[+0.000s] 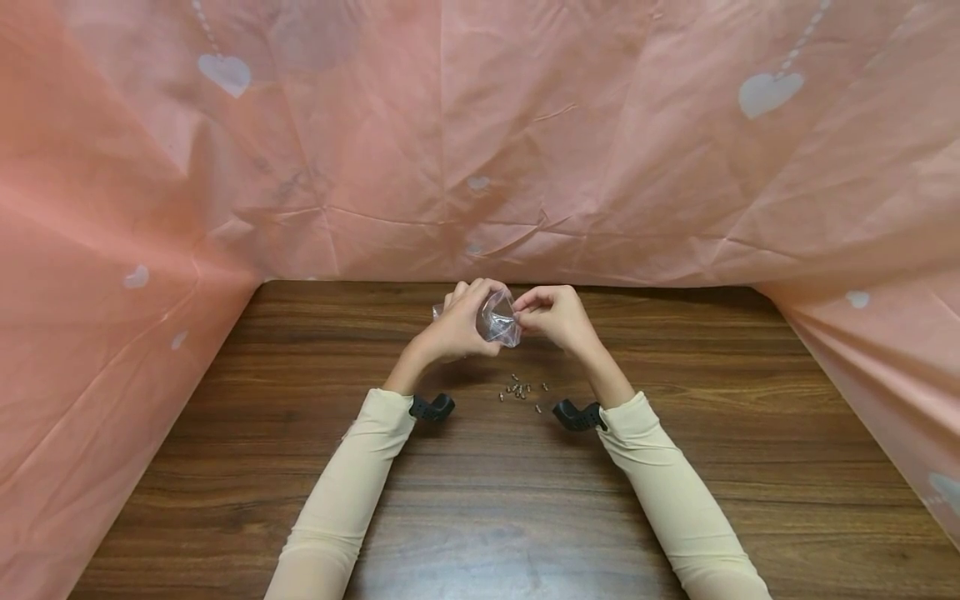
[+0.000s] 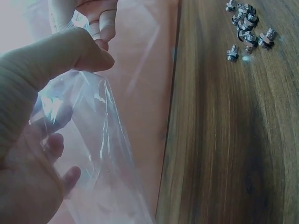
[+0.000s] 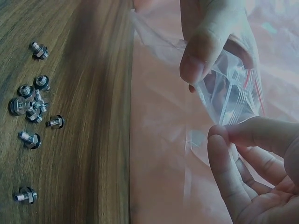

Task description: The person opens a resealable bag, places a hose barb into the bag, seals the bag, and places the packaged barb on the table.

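Observation:
A clear zip-lock bag [image 1: 501, 321] is held up above the table's far side, its mouth spread toward the right. My left hand [image 1: 459, 325] grips the bag with the thumb and fingers curled round it. With thumb and forefinger, my right hand [image 1: 557, 317] pinches the rim of the bag's mouth; red zip lines [image 3: 247, 79] show there in the right wrist view. Below the hands, several small metal fittings [image 3: 35, 105] with dark rings lie loosely grouped on the wood. In the left wrist view the body of the bag [image 2: 100, 140] hangs under the thumb.
The brown wooden table [image 1: 480, 467] meets a pink cloth [image 1: 480, 167] with white hearts, which rises at the back and both sides. Each wrist wears a black strap mount [image 1: 577, 415] close to the fittings.

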Available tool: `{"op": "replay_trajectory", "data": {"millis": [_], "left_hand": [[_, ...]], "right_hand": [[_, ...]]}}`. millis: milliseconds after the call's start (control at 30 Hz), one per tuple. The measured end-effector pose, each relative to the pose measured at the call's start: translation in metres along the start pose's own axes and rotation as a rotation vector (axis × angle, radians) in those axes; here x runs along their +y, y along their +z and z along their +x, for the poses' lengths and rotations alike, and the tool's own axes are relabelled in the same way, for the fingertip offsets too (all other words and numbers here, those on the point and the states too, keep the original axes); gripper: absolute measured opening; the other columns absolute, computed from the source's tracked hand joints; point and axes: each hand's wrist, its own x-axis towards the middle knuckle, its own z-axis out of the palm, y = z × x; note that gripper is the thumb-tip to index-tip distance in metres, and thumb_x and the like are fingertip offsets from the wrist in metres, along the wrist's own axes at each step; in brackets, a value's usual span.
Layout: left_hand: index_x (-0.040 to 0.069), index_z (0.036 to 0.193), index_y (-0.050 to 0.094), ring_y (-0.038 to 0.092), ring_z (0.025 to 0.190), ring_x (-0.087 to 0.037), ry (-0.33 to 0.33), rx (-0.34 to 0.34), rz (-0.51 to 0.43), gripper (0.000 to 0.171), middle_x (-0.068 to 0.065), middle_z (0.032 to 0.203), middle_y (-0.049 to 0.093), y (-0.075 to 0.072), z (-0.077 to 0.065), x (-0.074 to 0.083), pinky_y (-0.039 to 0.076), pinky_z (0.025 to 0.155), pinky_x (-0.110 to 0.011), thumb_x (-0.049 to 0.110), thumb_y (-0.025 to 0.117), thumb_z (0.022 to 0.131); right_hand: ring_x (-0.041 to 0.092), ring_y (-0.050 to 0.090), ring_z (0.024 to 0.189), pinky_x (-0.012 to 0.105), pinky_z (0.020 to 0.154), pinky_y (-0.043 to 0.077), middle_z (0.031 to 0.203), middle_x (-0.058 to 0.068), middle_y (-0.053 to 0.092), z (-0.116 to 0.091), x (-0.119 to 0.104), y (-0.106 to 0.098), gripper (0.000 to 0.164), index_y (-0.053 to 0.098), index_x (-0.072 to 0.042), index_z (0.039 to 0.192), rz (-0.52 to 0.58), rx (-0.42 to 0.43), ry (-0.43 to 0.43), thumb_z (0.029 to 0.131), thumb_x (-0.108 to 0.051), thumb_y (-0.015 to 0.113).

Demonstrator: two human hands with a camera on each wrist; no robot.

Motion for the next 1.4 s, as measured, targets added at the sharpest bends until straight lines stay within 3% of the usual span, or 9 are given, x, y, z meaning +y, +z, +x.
{"op": "replay_trajectory", "data": {"millis": [300,733,867,1067,1400], "left_hand": [[0.018,0.13,0.053,0.042,0.11,-0.025,-0.003,-0.024,0.027,0.075,-0.003,0.126,0.057,-0.002,0.0,-0.002,0.03,0.095,-0.043,0.009,0.089,0.064],[0.023,0.13,0.055,0.04,0.105,-0.025,-0.051,-0.023,-0.019,0.074,-0.001,0.125,0.062,-0.004,0.0,0.0,0.029,0.086,-0.039,0.012,0.09,0.066],[0.019,0.131,0.055,0.041,0.104,-0.024,-0.022,-0.006,-0.029,0.074,-0.003,0.127,0.061,-0.003,-0.001,-0.001,0.029,0.09,-0.04,0.015,0.091,0.066],[0.016,0.132,0.053,0.045,0.11,-0.024,0.03,-0.003,-0.024,0.077,-0.003,0.131,0.061,0.0,0.001,-0.003,0.028,0.099,-0.046,0.019,0.093,0.067],[0.016,0.133,0.055,0.046,0.109,-0.025,0.008,-0.045,-0.025,0.072,-0.003,0.128,0.063,0.003,0.003,0.002,0.028,0.101,-0.048,0.017,0.09,0.07]], "right_hand": [[0.005,0.065,0.063,0.045,0.072,0.062,0.073,0.004,0.069,0.0,0.001,-0.001,0.014,0.07,0.016,0.098,-0.019,-0.019,-0.012,0.085,0.01,0.069],[0.01,0.068,0.064,0.048,0.073,0.061,0.081,0.018,0.072,-0.001,-0.001,-0.004,0.015,0.071,0.015,0.099,-0.035,-0.017,-0.031,0.086,0.007,0.072],[0.011,0.068,0.064,0.046,0.072,0.061,0.081,0.02,0.072,0.0,0.0,-0.005,0.015,0.071,0.015,0.099,-0.032,-0.017,-0.029,0.086,0.007,0.072],[0.009,0.067,0.063,0.054,0.077,0.059,0.081,0.019,0.072,-0.001,-0.001,-0.007,0.016,0.071,0.016,0.099,-0.026,-0.018,-0.02,0.086,0.007,0.072],[0.012,0.07,0.068,0.04,0.074,0.062,0.086,0.021,0.073,-0.004,0.0,-0.018,0.019,0.071,0.015,0.103,-0.065,-0.054,0.029,0.087,0.005,0.071]]}}
